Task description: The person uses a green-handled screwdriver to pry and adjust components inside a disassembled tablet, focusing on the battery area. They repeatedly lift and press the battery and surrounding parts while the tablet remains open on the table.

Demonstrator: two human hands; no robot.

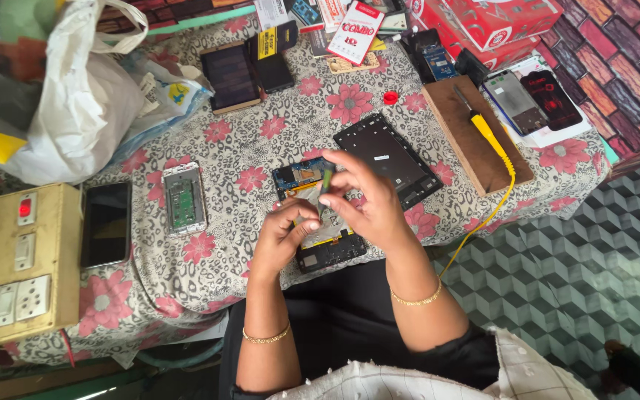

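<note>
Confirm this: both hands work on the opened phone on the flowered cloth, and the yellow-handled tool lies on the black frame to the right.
Not quite. In the head view the yellow-handled tool lies on the wooden board, not on the black frame. The rest holds: the left hand and right hand work on the opened phone on the flowered cloth.
</note>
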